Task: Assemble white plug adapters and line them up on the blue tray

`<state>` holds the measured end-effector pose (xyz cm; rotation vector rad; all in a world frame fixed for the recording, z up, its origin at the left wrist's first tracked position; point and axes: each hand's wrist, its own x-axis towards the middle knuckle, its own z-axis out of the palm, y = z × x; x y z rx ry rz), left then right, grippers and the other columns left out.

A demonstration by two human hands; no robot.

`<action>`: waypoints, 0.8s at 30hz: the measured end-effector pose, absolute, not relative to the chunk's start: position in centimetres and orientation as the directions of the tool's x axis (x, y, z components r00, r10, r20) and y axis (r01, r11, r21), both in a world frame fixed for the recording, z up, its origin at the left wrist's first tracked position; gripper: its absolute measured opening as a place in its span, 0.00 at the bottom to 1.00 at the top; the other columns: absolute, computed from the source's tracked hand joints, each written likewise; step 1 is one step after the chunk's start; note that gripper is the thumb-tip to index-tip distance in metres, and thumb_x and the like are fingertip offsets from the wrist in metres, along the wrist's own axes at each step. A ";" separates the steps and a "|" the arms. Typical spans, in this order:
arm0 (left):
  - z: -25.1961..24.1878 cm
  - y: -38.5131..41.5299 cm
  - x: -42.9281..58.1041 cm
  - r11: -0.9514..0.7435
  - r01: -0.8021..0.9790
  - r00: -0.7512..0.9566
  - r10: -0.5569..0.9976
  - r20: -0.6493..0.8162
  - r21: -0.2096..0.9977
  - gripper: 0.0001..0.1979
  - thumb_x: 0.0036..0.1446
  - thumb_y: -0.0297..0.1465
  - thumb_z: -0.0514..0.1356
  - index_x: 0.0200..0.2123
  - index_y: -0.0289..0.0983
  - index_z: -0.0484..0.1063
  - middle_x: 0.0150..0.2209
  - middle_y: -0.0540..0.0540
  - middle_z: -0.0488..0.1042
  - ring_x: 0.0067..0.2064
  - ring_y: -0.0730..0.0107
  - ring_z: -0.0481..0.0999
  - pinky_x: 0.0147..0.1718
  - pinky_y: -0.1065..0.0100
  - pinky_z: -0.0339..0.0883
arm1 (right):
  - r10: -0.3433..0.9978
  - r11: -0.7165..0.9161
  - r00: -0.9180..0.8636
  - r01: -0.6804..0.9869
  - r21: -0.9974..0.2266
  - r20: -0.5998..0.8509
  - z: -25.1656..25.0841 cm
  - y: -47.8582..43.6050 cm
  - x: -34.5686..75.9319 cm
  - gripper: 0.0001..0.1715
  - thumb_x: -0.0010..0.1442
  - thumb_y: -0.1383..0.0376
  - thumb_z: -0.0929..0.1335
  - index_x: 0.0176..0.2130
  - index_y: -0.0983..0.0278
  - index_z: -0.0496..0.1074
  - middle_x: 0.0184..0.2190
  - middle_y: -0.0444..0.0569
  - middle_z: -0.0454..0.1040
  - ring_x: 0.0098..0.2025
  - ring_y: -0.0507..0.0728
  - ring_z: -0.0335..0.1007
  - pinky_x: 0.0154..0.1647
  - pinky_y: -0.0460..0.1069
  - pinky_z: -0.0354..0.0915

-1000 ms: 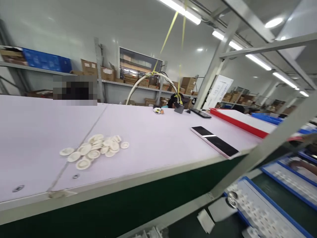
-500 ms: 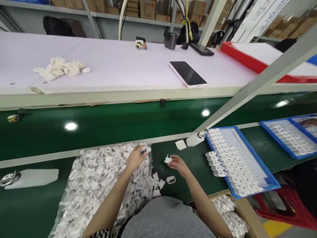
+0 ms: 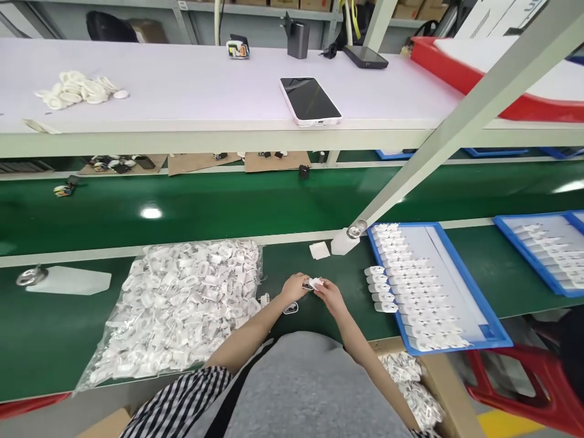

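Note:
My left hand (image 3: 294, 287) and my right hand (image 3: 329, 295) meet over the green bench, both pinching a small white plug part (image 3: 315, 283) between their fingertips. Just below the left hand a loose white part (image 3: 291, 308) lies on the green surface. To the left spreads a clear plastic bag heaped with white plug parts (image 3: 182, 301). To the right a blue tray (image 3: 483, 304) holds rows of the same white parts, with a few (image 3: 382, 297) lined up at its left edge.
A diagonal grey frame post (image 3: 438, 146) lands on a foot (image 3: 347, 240) beside a white paper scrap (image 3: 319, 250). The upper shelf (image 3: 196, 91) carries a phone (image 3: 310, 100), white rings (image 3: 77, 90) and a red tray (image 3: 456, 76). A second blue tray (image 3: 542, 249), a cardboard box of parts (image 3: 415, 389).
The view tilted down from the shelf to the bench. My left hand left the bag and came right to meet my right hand, and both now hold one part together.

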<state>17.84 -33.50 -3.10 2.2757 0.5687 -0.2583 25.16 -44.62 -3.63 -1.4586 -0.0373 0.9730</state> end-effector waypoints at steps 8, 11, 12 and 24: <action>-4.3 -34.5 17.6 -0.487 0.449 0.881 0.378 -0.283 0.749 0.22 0.39 0.27 0.57 0.42 0.35 0.59 0.40 0.47 0.65 0.34 0.72 0.67 0.35 0.71 0.60 | 0.738 -0.452 0.671 0.410 -0.792 -0.074 -3.5 -45.3 25.9 0.08 0.45 0.65 0.63 0.29 0.62 0.68 0.34 0.48 0.64 0.37 0.56 0.61 0.39 0.51 0.59; -4.4 -34.7 17.6 -0.526 0.427 0.895 0.365 -0.258 0.735 0.17 0.42 0.27 0.56 0.39 0.36 0.62 0.39 0.47 0.65 0.35 0.72 0.67 0.35 0.72 0.59 | 0.793 -0.460 0.605 0.522 -0.719 -0.068 -3.5 -45.3 25.8 0.08 0.47 0.67 0.61 0.30 0.62 0.67 0.36 0.48 0.64 0.39 0.56 0.60 0.39 0.51 0.59; -4.4 -34.7 17.6 -0.542 0.420 0.900 0.355 -0.254 0.728 0.15 0.43 0.27 0.54 0.39 0.36 0.63 0.39 0.48 0.65 0.35 0.72 0.66 0.35 0.72 0.59 | 0.803 -0.461 0.591 0.542 -0.703 -0.071 -3.6 -45.3 25.8 0.09 0.47 0.67 0.61 0.31 0.62 0.67 0.36 0.48 0.65 0.39 0.56 0.60 0.38 0.50 0.59; -3.5 -34.9 17.5 -0.721 0.411 0.909 0.279 -0.310 0.557 0.18 0.50 0.30 0.50 0.46 0.33 0.59 0.45 0.42 0.62 0.44 0.67 0.63 0.41 0.71 0.56 | 0.862 -0.506 0.449 0.733 -0.455 -0.234 -3.1 -45.1 26.0 0.15 0.50 0.71 0.60 0.41 0.68 0.62 0.40 0.54 0.65 0.41 0.56 0.61 0.40 0.48 0.59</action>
